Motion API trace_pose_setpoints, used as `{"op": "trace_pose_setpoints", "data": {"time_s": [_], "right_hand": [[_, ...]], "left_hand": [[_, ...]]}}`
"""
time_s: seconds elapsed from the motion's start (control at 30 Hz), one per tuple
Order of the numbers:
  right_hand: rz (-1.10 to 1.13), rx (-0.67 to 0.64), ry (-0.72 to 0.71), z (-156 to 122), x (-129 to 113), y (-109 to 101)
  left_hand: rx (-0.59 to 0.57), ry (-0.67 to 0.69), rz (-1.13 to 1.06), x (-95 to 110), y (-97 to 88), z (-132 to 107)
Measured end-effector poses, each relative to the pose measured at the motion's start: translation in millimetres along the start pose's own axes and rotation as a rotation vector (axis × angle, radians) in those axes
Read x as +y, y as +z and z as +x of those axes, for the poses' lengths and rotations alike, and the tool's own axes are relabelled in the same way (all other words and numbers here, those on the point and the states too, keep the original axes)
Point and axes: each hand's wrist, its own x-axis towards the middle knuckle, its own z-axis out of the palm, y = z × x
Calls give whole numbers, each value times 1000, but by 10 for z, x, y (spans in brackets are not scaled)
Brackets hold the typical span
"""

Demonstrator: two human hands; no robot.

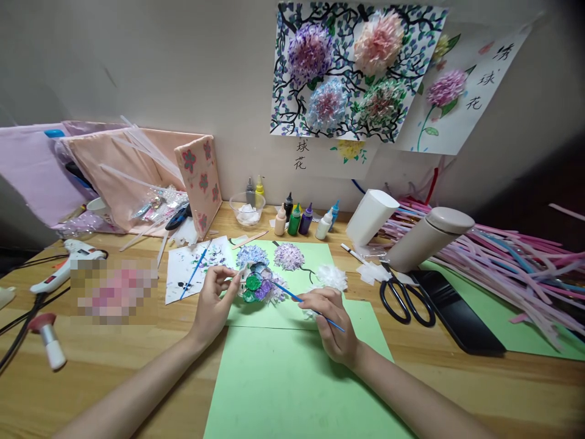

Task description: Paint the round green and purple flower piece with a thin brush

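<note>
Over the green sheet (297,378) | left hand (214,300) grip clamped on palette (253,285) | right hand (333,326) grip pinching brush (307,303), tip at palette | blue flower (251,255), lilac flower (289,256) coloured; white flower (332,277) seemingly left.

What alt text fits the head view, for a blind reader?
A left hand holds a palette of green and purple paint while the right hand points a blue brush at it, above green paper on a table. Scissors, paint bottles and a glue gun sit around; paper-flower pictures hang on the wall.
</note>
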Motion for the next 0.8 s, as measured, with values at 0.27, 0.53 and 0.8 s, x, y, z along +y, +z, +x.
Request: {"op": "trace_pose_setpoints", "data": {"time_s": [0.27,0.53,0.8], "right_hand": [[-9,9,-2,0,-8,-6],[-28,-18,19,8,-10,-2],[-29,-2,35,13,-22,-9]], "left_hand": [[2,2,-10,-22,1,3],[3,0,2,-13,2,5],[0,0,19,-3,5,-1]]}}
